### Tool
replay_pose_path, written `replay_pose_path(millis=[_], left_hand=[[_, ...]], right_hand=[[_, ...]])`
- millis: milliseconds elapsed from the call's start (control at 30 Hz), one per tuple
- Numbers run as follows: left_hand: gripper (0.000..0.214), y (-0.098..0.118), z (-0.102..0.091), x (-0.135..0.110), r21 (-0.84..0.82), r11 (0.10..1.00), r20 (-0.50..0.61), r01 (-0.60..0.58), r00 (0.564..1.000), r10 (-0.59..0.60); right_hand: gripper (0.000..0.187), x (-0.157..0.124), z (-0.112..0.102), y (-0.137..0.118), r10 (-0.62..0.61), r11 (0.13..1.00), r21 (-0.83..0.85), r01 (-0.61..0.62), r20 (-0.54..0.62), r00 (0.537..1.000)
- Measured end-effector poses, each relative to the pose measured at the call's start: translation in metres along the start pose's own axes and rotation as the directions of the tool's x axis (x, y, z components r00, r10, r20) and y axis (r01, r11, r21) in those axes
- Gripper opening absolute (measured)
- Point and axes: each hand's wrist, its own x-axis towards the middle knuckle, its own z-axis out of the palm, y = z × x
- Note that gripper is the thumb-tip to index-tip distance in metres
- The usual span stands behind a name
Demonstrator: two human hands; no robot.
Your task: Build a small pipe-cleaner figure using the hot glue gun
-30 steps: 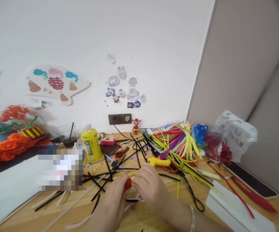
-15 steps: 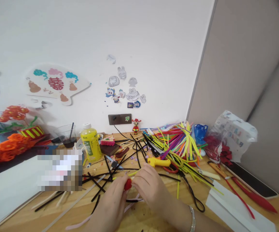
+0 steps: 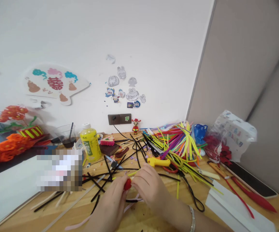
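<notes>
My left hand (image 3: 110,203) and my right hand (image 3: 150,188) meet low in the middle of the wooden table (image 3: 153,222). Both pinch a small red piece (image 3: 127,184) held between their fingertips. A thin yellow strip (image 3: 132,174) pokes out just above it. Black pipe-cleaner stems (image 3: 105,177) lie scattered on the table right behind my hands. A silver bracelet (image 3: 191,219) sits on my right wrist.
A heap of coloured stems (image 3: 178,145) and a yellow-handled tool (image 3: 158,161) lie behind my right hand. A yellow drink bottle (image 3: 90,145) stands at left centre, orange craft flowers (image 3: 9,141) far left. White paper (image 3: 228,206), red strips (image 3: 252,196) and a plastic bag (image 3: 231,135) are at right.
</notes>
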Motion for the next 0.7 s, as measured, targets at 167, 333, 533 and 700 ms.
replay_pose_path(millis=[167,333,533,700], left_hand=[[0.025,-0.0004,0.0014,0.0000,0.009,1.000,-0.017,0.004,1.000,-0.004],[0.024,0.0002,0.0005,0.0011,0.002,1.000,-0.016,0.005,1.000,-0.005],[0.024,0.0008,-0.0006,0.0010,-0.027,0.999,0.020,0.031,0.999,-0.031],[0.024,-0.0004,0.0008,-0.0009,-0.027,0.999,0.033,0.033,0.999,-0.032]], right_hand=[[0.026,0.0005,-0.0011,-0.0004,0.008,1.000,0.008,-0.008,0.007,1.000],[0.026,0.0014,-0.0021,0.0003,-0.006,1.000,0.006,0.006,-0.013,1.000],[0.026,0.0018,-0.0018,0.0002,-0.002,1.000,0.011,0.002,-0.007,1.000],[0.025,-0.0003,-0.0008,0.0004,-0.005,1.000,0.011,0.005,0.007,1.000]])
